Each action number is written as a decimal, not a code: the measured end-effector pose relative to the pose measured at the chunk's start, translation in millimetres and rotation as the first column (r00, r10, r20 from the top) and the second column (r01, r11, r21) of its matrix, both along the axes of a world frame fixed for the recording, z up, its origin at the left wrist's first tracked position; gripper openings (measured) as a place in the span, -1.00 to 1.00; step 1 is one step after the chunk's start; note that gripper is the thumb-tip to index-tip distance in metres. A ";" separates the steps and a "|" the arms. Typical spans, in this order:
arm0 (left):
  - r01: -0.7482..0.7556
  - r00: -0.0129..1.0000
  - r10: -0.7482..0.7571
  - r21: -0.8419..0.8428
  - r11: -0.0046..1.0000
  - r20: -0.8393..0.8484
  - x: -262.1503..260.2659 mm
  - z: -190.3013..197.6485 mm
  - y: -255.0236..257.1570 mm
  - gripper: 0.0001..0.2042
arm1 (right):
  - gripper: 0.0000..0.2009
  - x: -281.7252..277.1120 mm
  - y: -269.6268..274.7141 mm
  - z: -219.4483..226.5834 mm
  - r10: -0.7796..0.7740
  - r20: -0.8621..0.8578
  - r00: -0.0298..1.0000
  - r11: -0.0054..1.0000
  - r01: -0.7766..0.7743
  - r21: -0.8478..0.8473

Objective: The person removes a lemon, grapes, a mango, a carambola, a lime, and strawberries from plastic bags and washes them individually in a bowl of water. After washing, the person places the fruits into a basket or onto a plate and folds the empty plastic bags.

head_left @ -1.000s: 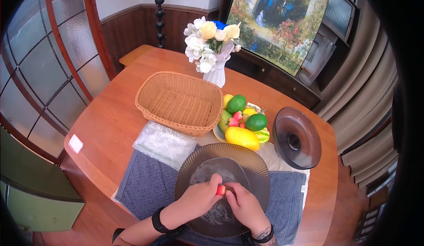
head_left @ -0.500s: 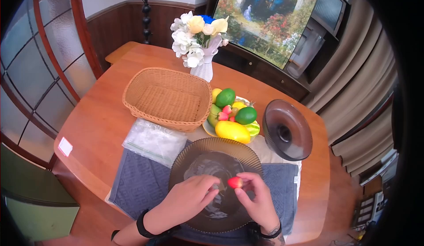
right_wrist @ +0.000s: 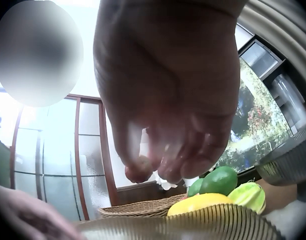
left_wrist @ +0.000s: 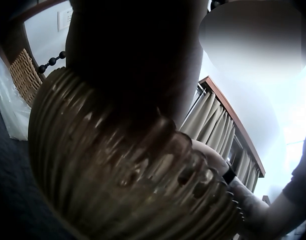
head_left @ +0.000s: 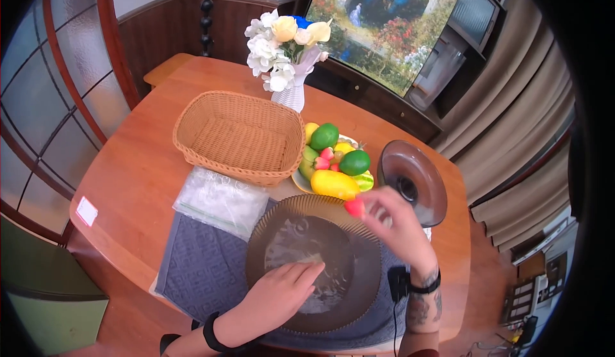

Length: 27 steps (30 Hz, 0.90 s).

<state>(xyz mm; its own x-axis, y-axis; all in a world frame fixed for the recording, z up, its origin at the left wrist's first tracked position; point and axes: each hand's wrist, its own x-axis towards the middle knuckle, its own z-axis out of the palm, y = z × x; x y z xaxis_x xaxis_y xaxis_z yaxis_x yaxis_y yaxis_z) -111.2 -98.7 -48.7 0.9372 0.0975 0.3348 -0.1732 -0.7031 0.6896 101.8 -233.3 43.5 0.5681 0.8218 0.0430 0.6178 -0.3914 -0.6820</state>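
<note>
My right hand (head_left: 402, 229) pinches a red strawberry (head_left: 354, 207) at the fingertips, above the far right rim of a ribbed brown glass bowl (head_left: 261, 238). In the right wrist view that hand (right_wrist: 168, 95) hides the strawberry. Clear water (head_left: 323, 299) lies in the bowl. Over its near left side my left hand (head_left: 275, 299) reaches in, fingers fairly straight and together, tips low over the water. Just behind the bowl, a plate (head_left: 298, 182) carries a yellow mango-like fruit (head_left: 334, 184), green fruits (head_left: 354, 163) and several small red fruits (head_left: 327, 154).
A wicker basket (head_left: 240, 136) stands left of the fruit plate, with a clear plastic bag (head_left: 221, 201) in front. At right is a brown see-through round vessel (head_left: 429, 184). A blue towel (head_left: 205, 267) lies under the bowl. Behind stands a white vase (head_left: 289, 97) of flowers.
Both hands were together at the strawberry over the bowl; they have parted. The right hand has carried the strawberry away toward the far right rim, while the left has lowered into the bowl.
</note>
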 end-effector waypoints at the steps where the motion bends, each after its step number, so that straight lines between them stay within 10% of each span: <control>1: 0.025 0.999 -0.025 -0.012 1.000 -0.048 -1.0 1.8 -0.4 -0.63 | -0.72 10.2 10.8 -1.0 0.003 0.080 0.997 1.000 -0.004 0.009; 11: 0.084 0.996 -0.080 -0.082 0.993 0.045 -14.1 7.9 15.7 -0.74 | -0.71 76.2 79.7 -34.3 0.074 0.531 0.844 0.992 -0.010 -0.123; 19: -0.333 0.935 0.346 -0.137 0.933 0.081 -26.8 5.6 78.2 -0.69 | -0.70 78.5 73.7 -47.2 0.058 0.495 0.867 0.997 -0.027 -0.069; 27: -0.283 0.935 0.312 0.177 0.942 -0.165 -22.6 -30.2 125.2 -0.41 | -0.88 29.4 40.8 -15.0 0.081 0.166 0.983 0.982 -0.107 0.154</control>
